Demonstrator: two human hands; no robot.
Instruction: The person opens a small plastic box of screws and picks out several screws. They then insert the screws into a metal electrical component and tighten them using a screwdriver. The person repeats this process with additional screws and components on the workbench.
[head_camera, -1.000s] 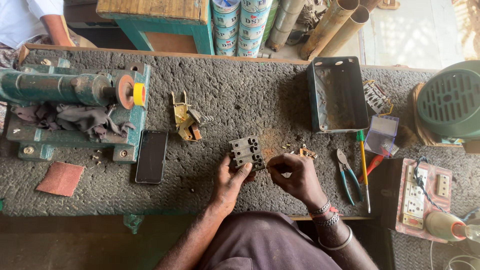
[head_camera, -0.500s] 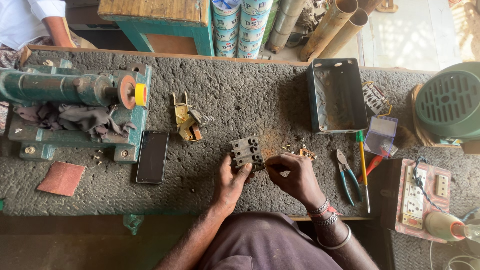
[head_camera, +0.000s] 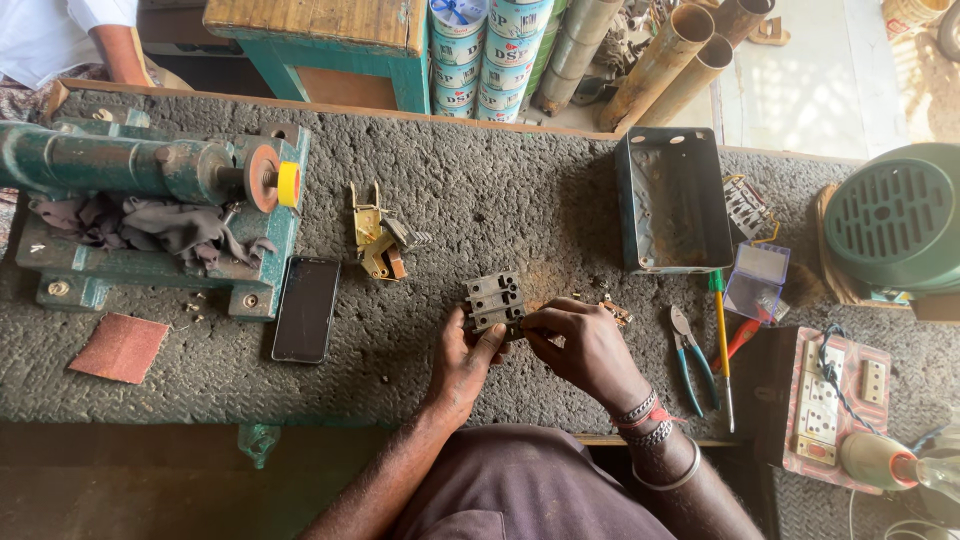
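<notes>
Your left hand grips the grey switch block from below at centre frame, fingers curled around it. Your right hand pinches its lower right edge, fingertips closed. Blue-handled pliers lie just right, untouched.

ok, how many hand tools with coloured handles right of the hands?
3: blue pliers just right of the right hand, a green screwdriver beside them, and a red-handled tool partly under the clear box. Clutter may hide more.
</notes>
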